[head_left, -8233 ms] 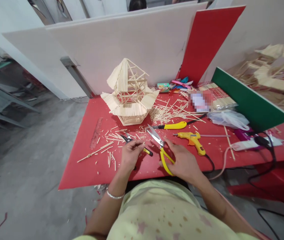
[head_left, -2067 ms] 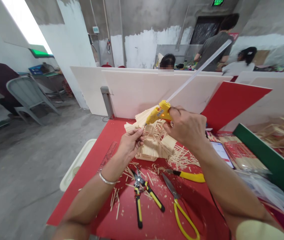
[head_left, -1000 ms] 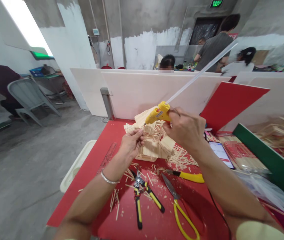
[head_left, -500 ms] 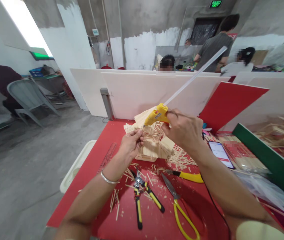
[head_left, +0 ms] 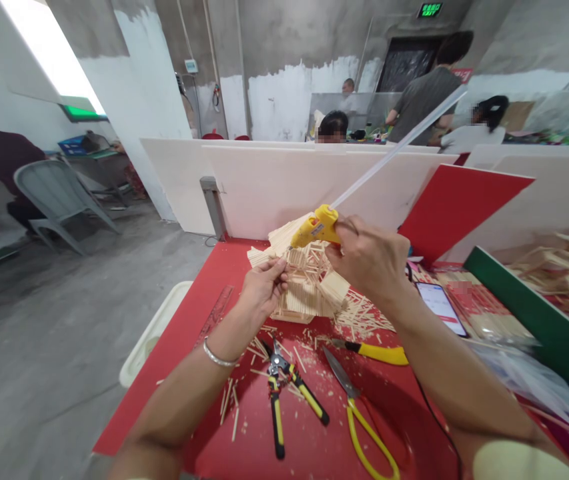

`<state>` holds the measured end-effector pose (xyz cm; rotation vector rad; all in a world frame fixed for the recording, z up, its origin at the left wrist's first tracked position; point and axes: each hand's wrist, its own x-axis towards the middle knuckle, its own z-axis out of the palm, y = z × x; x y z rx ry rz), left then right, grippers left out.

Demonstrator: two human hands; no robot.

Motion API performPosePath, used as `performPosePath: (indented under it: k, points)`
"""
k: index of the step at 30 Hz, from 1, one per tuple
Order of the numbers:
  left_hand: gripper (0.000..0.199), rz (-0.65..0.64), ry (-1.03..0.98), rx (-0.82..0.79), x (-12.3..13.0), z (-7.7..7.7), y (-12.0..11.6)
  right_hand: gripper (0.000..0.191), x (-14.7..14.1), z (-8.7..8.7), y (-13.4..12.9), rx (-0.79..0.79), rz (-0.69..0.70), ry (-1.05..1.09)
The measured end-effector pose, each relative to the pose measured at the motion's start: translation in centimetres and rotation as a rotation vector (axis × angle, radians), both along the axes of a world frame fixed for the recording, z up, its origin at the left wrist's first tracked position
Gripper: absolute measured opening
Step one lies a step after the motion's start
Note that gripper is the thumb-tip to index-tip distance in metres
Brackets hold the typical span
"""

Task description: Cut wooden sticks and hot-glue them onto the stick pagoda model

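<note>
My right hand (head_left: pixel 367 257) is wrapped round the handle of a yellow hot glue gun (head_left: pixel 317 227), a long clear glue stick (head_left: pixel 399 148) jutting from its back. The nozzle points down and left, close above the fingertips of my left hand (head_left: pixel 267 283). Those left fingers are pinched together; what they hold is too small to make out. Just beyond and beside them lie pale wooden stick panels (head_left: pixel 300 299) and a heap of loose thin sticks (head_left: pixel 361 313) on the red table (head_left: pixel 164 407).
Wire strippers (head_left: pixel 284 380), yellow-handled scissors (head_left: pixel 354 397) and a yellow-handled tool (head_left: pixel 379 353) lie nearest me. A clear ruler (head_left: pixel 217 310) is at left, a phone (head_left: pixel 441 308) at right. White boards (head_left: pixel 264 180) wall off the back; a green board (head_left: pixel 529 327) stands right. People sit and stand beyond.
The glue gun has shifted very slightly up and right, its nozzle a little farther from the left fingertips. The left hand stays almost still.
</note>
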<state>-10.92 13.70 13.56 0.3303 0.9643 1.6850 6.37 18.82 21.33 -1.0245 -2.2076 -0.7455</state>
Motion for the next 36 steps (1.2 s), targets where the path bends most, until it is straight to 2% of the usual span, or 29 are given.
performPosePath:
  k: [13, 20, 26, 32, 36]
  points:
    - [0.012, -0.003, -0.019, 0.021, 0.0, -0.3, 0.4, 0.029, 0.2, -0.3, -0.2, -0.014, 0.011, -0.010]
    - [0.012, -0.018, -0.018, -0.007, -0.1, -0.1, 0.4, 0.040, 0.7, 0.4, 0.1, 0.008, -0.034, 0.049]
    - [0.013, -0.031, -0.008, -0.037, -0.1, 0.1, 0.5, 0.027, 0.3, -0.1, 0.1, 0.013, 0.016, 0.046]
    - [0.013, -0.031, -0.031, -0.073, 0.1, 0.9, 0.0, 0.026, 0.0, -0.5, 0.3, 0.038, 0.018, 0.041]
    - [0.009, -0.039, -0.057, -0.070, -0.1, 0.9, 0.0, 0.025, -0.1, -0.6, 0.4, 0.029, 0.013, 0.031]
